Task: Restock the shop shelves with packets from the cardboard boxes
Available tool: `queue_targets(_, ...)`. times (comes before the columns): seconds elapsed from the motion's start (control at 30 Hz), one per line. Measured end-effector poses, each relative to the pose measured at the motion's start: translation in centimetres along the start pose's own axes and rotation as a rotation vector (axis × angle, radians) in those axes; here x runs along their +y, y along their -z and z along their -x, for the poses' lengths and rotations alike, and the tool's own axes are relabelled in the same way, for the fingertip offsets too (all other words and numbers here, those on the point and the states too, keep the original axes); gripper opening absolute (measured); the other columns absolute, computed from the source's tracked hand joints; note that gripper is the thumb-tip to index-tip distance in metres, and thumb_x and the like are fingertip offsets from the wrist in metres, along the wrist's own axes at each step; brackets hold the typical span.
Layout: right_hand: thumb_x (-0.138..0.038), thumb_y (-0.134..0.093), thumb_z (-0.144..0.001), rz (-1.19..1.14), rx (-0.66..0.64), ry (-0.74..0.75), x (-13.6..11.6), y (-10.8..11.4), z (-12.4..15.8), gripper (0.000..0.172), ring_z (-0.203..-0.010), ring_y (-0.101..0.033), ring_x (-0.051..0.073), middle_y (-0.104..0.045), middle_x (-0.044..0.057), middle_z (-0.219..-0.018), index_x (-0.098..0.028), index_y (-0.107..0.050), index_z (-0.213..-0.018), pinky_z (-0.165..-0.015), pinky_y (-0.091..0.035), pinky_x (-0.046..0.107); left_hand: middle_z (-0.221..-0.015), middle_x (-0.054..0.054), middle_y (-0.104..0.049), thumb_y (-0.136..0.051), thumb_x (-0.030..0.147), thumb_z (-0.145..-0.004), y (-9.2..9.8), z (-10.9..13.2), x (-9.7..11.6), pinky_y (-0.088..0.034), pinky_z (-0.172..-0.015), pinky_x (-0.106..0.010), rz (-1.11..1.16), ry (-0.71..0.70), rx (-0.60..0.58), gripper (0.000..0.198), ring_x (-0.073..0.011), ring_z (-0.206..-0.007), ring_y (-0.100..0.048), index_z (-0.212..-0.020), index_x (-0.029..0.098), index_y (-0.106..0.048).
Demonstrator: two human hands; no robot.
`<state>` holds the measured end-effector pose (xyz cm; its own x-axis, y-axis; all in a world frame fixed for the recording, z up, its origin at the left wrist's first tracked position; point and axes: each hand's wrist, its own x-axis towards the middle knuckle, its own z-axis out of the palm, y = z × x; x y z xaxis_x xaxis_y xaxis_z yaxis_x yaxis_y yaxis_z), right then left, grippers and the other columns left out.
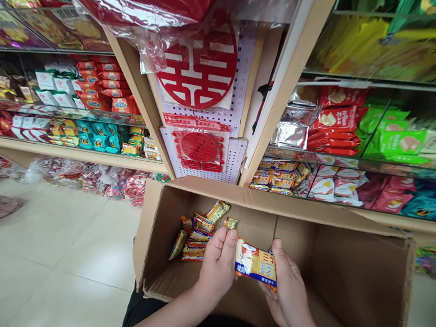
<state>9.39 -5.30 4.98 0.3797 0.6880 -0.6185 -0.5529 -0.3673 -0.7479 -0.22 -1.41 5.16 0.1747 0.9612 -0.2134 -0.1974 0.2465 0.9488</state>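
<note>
Between my two hands is a small wrapped snack packet (254, 265), orange and cream with a blue lower edge. My left hand (219, 261) closes on its left end, thumb on top. At the other end my right hand (289, 287) grips it, with the thumb along the side and fingers underneath. Whether more packets lie beneath it, I cannot tell. Both hands are over an open cardboard box (367, 272). Several similar loose packets (198, 237) lie in the box's left part, and one small packet (230, 223) shows just beyond my left hand.
Shelves of bagged snacks (95, 88) stand on the left, and more snack shelves (337, 121) on the right. Red paper decorations (197, 73) hang on a pegboard between them. Wrapped goods in clear bags (96, 178) lie along the tiled floor (75, 249).
</note>
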Motion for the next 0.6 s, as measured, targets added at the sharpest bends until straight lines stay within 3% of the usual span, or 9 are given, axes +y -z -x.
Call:
queue_targets(0.1,-0.054,-0.052,-0.07,0.064,-0.081,0.084,0.0,0.6,-0.5,0.04,-0.041,-0.043,0.007,-0.041,-0.007,-0.046,-0.019,-0.037,-0.063,-0.038,-0.033,0.016,-0.051,0.006,-0.03,-0.044,0.048,-0.079,0.3,-0.1,0.0,-0.026,-0.043,-0.018,-0.073,-0.053,-0.002,0.039,-0.0059,-0.045,-0.027,-0.057,0.018,-0.03)
queue_targets(0.2,-0.05,-0.058,-0.066,0.273,-0.316,0.271,-0.7,2.1,-0.8,0.035,-0.05,-0.049,0.009,-0.051,-0.003,-0.056,-0.017,-0.046,-0.067,-0.045,-0.04,0.018,-0.053,0.005,-0.029,-0.041,0.045,-0.082,0.6,0.0,0.6,-0.026,-0.046,-0.019,-0.226,-0.162,-0.021,0.039,-0.0071,-0.048,-0.027,-0.055,0.018,-0.029)
queue_targets(0.27,-0.043,-0.062,-0.065,0.459,-0.46,0.368,-2.1,3.4,-0.8,0.03,-0.054,-0.051,0.011,-0.056,0.0,-0.061,-0.016,-0.053,-0.073,-0.048,-0.043,0.02,-0.052,0.005,-0.031,-0.038,0.039,-0.084,0.8,-0.1,1.7,-0.026,-0.046,-0.02,-0.357,-0.243,-0.103,0.035,-0.0078,-0.048,-0.029,-0.056,0.018,-0.035)
queue_targets(0.3,-0.041,-0.063,-0.065,0.543,-0.472,0.413,-3.2,4.0,-0.8,0.028,-0.055,-0.053,0.012,-0.058,0.001,-0.064,-0.016,-0.056,-0.076,-0.048,-0.044,0.02,-0.052,0.004,-0.034,-0.037,0.036,-0.085,0.8,-0.3,2.6,-0.027,-0.047,-0.021,-0.434,-0.303,-0.163,0.032,-0.0082,-0.048,-0.031,-0.058,0.018,-0.039)
queue_targets(0.33,-0.039,-0.063,-0.065,0.604,-0.425,0.479,-4.6,4.7,-0.8,0.028,-0.057,-0.054,0.013,-0.06,0.002,-0.066,-0.016,-0.058,-0.079,-0.049,-0.045,0.021,-0.053,0.003,-0.039,-0.036,0.032,-0.085,0.9,-0.6,3.6,-0.028,-0.049,-0.022,-0.519,-0.379,-0.221,0.028,-0.0089,-0.049,-0.035,-0.062,0.018,-0.045)
queue_targets(0.4,-0.039,-0.064,-0.063,0.667,-0.202,0.677,-8.1,5.8,-1.2,0.031,-0.064,-0.057,0.015,-0.063,0.004,-0.076,-0.018,-0.06,-0.085,-0.054,-0.046,0.022,-0.064,-0.001,-0.051,-0.037,0.027,-0.084,1.0,-1.8,5.6,-0.033,-0.058,-0.024,-0.699,-0.591,-0.272,0.021,-0.0119,-0.058,-0.044,-0.075,0.018,-0.054)
queue_targets(0.5,-0.046,-0.063,-0.061,0.788,0.147,0.906,-14.0,7.0,-3.3,0.039,-0.067,-0.058,0.016,-0.064,0.004,-0.08,-0.021,-0.06,-0.09,-0.056,-0.045,0.025,-0.084,-0.007,-0.057,-0.042,0.027,-0.082,1.4,-4.7,7.9,-0.032,-0.075,-0.031,-0.969,-0.826,-0.174,0.019,-0.0194,-0.081,-0.048,-0.086,0.018,-0.058)
queue_targets(0.53,-0.047,-0.063,-0.06,0.897,0.18,0.901,-15.7,7.1,-4.5,0.041,-0.062,-0.057,0.015,-0.063,0.004,-0.075,-0.021,-0.061,-0.091,-0.054,-0.043,0.025,-0.09,-0.009,-0.057,-0.041,0.028,-0.082,1.6,-5.7,8.2,-0.031,-0.078,-0.033,-1.053,-0.837,-0.136,0.021,-0.0213,-0.086,-0.048,-0.09,0.017,-0.058)
queue_targets(0.6,-0.044,-0.065,-0.057,1.044,0.119,0.866,-18.1,7.2,-7.4,0.038,-0.062,-0.057,0.015,-0.063,0.004,-0.074,-0.02,-0.063,-0.086,-0.055,-0.043,0.027,-0.089,-0.009,-0.058,-0.038,0.031,-0.083,1.8,-7.3,8.2,-0.03,-0.077,-0.035,-1.208,-0.794,-0.093,0.026,-0.0225,-0.085,-0.048,-0.089,0.016,-0.058)
